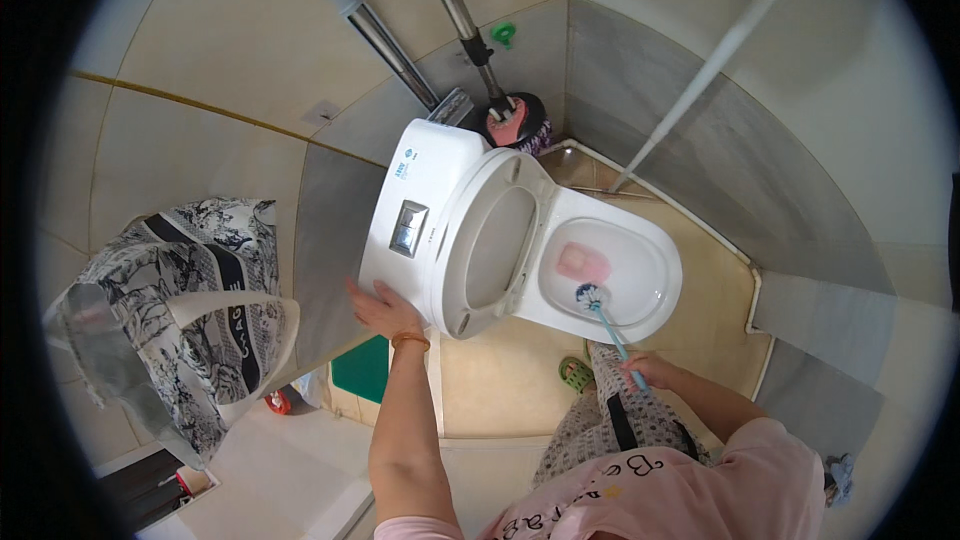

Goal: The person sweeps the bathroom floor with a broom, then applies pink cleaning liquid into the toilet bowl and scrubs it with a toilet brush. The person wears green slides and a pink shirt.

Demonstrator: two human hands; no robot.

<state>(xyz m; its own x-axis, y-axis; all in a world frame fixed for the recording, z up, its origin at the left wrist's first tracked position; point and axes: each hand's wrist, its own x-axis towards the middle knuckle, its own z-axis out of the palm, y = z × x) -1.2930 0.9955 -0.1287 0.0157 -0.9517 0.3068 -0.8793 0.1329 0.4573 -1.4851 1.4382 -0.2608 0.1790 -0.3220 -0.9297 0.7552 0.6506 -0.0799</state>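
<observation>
In my right hand (651, 370) is the light blue handle of a toilet brush (613, 331). Its round blue-and-white bristle head (589, 295) touches the inner wall of the white toilet bowl (655, 307). Reddish liquid (581, 262) lies at the bottom of the bowl, beside the bristles. My left hand (386, 309), fingers spread, rests against the near corner of the white cistern (397, 187). The toilet seat and lid (450, 277) stand raised against the cistern. A chrome flush button (409, 229) is set in the cistern top.
Behind the cistern, a round mop (517, 124) and another chrome pole (390, 52) lean at the wall. A white pipe (712, 71) rises on the right. A patterned tote bag (195, 292) hangs at the left. A green panel (362, 369) is below my left hand.
</observation>
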